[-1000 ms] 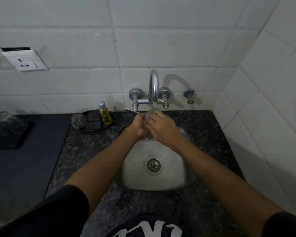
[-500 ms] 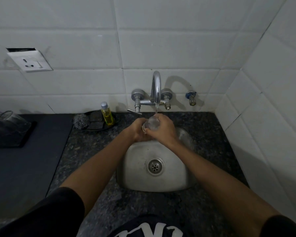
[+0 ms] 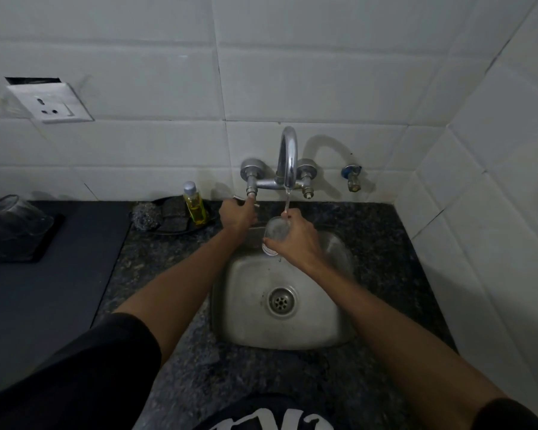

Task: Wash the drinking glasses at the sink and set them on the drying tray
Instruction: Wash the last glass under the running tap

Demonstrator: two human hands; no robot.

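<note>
Wet glass held one-handed over the sink while the tap is worked.

Nearest, the steel sink [image 3: 246, 305] lies under the glass [image 3: 274, 232], which the right hand [image 3: 295, 240] alone wraps, under the thin stream. The left hand [image 3: 238, 212] is closed on the tap handle [image 3: 246, 198]. A slick grip could let the glass slip and crack; the tray [image 3: 19, 243] sits well apart across the surface [image 3: 174, 252].

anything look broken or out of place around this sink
The wall socket at upper left sits crooked, with a dark gap in the tile above it, as if pulled loose from its box. Nothing else stands out.
</note>
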